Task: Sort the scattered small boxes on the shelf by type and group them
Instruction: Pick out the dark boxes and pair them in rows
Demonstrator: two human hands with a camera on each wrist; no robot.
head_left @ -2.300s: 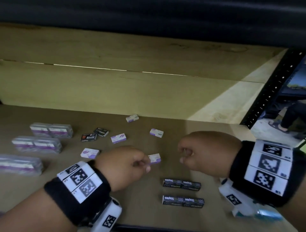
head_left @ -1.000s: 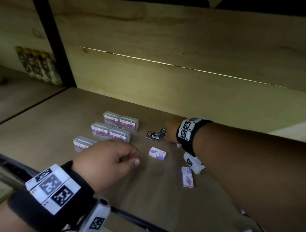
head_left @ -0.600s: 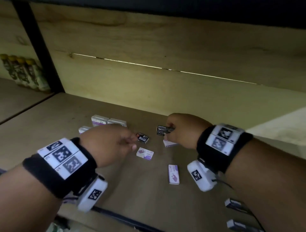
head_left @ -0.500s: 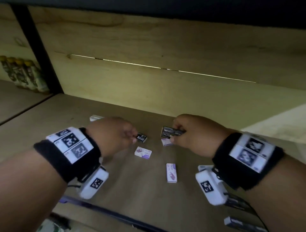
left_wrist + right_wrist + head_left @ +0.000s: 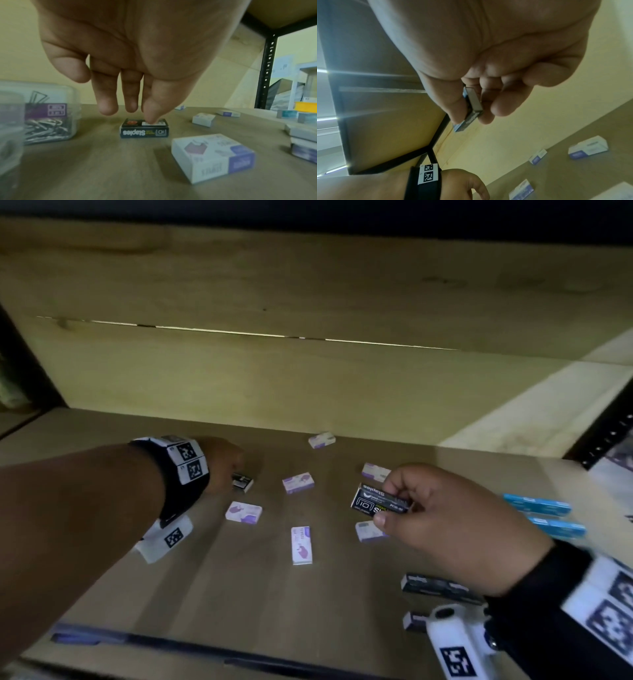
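My right hand [image 5: 387,503] pinches a black Staples box [image 5: 373,501] between thumb and fingers, lifted above the shelf [image 5: 239,594] at centre right. The right wrist view shows that black Staples box [image 5: 474,102] edge-on in the right hand [image 5: 476,115]. My left hand [image 5: 236,470] reaches over a second black Staples box [image 5: 242,482] at the left. In the left wrist view the left hand [image 5: 130,113] hangs over this second box [image 5: 145,128], thumb tip on its top, fingers straight behind it. Several white-and-purple boxes [image 5: 301,544] lie scattered between the hands.
Two black boxes [image 5: 438,585] lie at the front right under my right wrist. Two blue boxes [image 5: 537,505] sit at the far right. Clear plastic cases of clips [image 5: 48,115] stand left of my left hand. A wooden back wall [image 5: 308,378] closes the shelf behind.
My right hand has carried its black box to the right and nearer to me. The left hand stays over the second black box, thumb down on it. The head view has swung right.
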